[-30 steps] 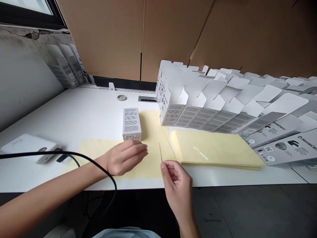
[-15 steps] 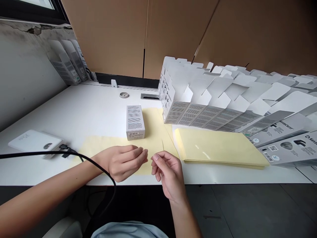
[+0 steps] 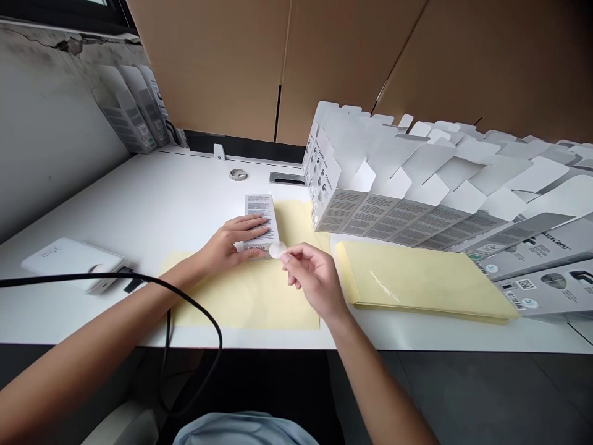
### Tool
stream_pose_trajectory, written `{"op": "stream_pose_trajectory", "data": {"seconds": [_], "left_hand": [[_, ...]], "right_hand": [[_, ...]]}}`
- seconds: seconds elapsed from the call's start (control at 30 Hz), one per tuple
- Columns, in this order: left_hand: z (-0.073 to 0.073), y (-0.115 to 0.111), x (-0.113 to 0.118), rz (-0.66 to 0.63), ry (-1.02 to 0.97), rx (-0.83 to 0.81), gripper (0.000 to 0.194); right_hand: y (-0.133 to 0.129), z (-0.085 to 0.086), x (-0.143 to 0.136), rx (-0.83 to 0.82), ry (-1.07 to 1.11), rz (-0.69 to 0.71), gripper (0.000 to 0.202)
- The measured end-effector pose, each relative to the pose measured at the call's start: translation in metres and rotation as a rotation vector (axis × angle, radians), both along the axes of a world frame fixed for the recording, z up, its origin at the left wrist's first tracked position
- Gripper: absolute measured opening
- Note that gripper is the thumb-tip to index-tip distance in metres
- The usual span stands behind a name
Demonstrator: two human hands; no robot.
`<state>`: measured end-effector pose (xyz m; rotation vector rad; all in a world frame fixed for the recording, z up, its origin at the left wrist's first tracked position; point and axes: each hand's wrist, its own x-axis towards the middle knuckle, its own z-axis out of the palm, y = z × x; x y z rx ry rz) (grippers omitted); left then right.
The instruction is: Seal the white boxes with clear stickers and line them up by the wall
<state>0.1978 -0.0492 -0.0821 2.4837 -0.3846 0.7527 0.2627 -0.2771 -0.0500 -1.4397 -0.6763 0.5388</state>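
Observation:
A small closed grey box [image 3: 258, 204] with fine print lies on yellow sheets [image 3: 259, 303]. Across its top rests my left hand [image 3: 236, 240], fingers spread and the thumb by its near edge. My right hand [image 3: 312, 272] pinches a small round white sticker [image 3: 277, 250] between thumb and forefinger, at the box's near right corner. To the right of that hand is a stack of yellow envelopes [image 3: 426, 275].
Open-topped printed cartons [image 3: 370, 210] stand in a long row at the right. A white power bank [image 3: 74, 259] and a black cable [image 3: 185, 296] are at the left. A tape roll [image 3: 238, 175] sits behind the box. Cardboard [image 3: 343, 55] forms the back.
My left hand has moved up and opened onto the box. My right hand has risen towards the box's near edge, and the round white sticker now shows in its fingertips.

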Motion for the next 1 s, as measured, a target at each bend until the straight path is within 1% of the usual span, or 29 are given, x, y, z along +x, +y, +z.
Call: {"op": "stream_pose_trajectory", "data": {"seconds": [0.07,0.13,0.2,0.3,0.47,0.67,0.8,1.0], "left_hand": [[-0.002,-0.001,-0.001,0.002,-0.002,-0.016,0.050],[-0.003,-0.003,-0.001,0.006,-0.004,-0.029,0.048],[-0.003,-0.004,-0.001,0.006,-0.001,-0.045,0.046],[-0.002,-0.005,-0.001,0.012,0.009,-0.072,0.045],[-0.002,-0.005,-0.001,0.009,0.033,-0.106,0.047],[-0.001,-0.006,-0.002,0.022,0.051,-0.130,0.049],[-0.001,-0.005,-0.002,0.014,0.050,-0.133,0.050],[-0.004,-0.005,-0.001,0.008,0.038,-0.148,0.050]], "right_hand": [[0.011,0.005,0.011,-0.010,-0.028,0.039,0.025],[0.023,0.006,0.018,0.002,-0.037,0.073,0.027],[0.033,0.003,0.022,0.011,-0.034,0.100,0.030],[0.041,-0.004,0.021,0.000,-0.046,0.094,0.031],[0.041,-0.014,0.014,0.014,-0.069,0.043,0.030],[0.041,-0.020,0.008,0.054,0.043,-0.030,0.026],[0.043,-0.024,0.005,0.046,0.107,-0.050,0.026],[0.043,-0.027,0.003,0.027,0.093,-0.064,0.028]]}}
